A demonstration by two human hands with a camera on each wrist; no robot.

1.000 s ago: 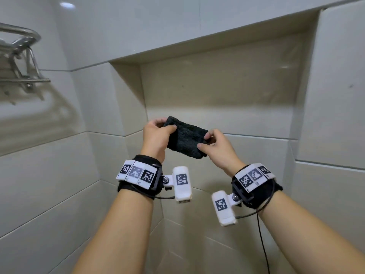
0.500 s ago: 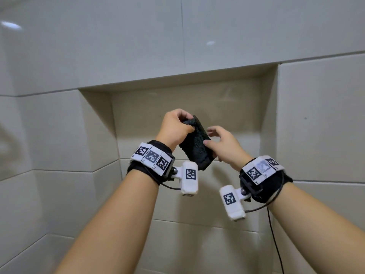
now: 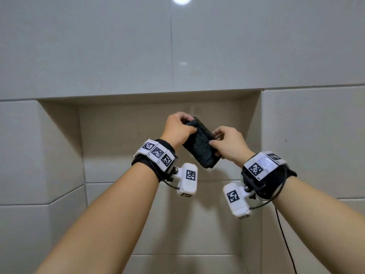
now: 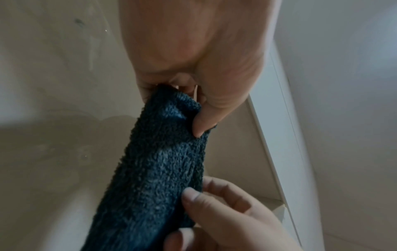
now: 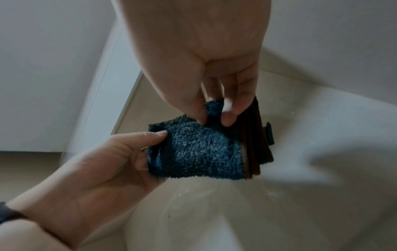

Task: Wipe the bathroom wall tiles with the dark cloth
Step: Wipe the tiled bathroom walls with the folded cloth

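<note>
Since the earlier frames, view tilts up: towel rack gone from sight, wall tiles (image 3: pixel 98 46) above the niche (image 3: pixel 158 125) now fill the top, and both hands are raised higher with the cloth turned more on end.

Largest first: pale glossy wall tiles all round, recessed niche at centre, ceiling light glare up top. Dark cloth (image 3: pixel 199 143) held in mid-air in front of the niche, not touching any tile. Left hand (image 3: pixel 177 129) grips its upper end, fingers curled round it. Right hand (image 3: pixel 229 143) pinches the lower edge between thumb and fingertips.

Progress, as judged: wiping not started, cloth being folded or readied; all tiles left to do.

Cloth: folded small pad, dark blue-grey fluffy terry, brown layered edge on one side in right wrist view, looks soft and limp.
</note>
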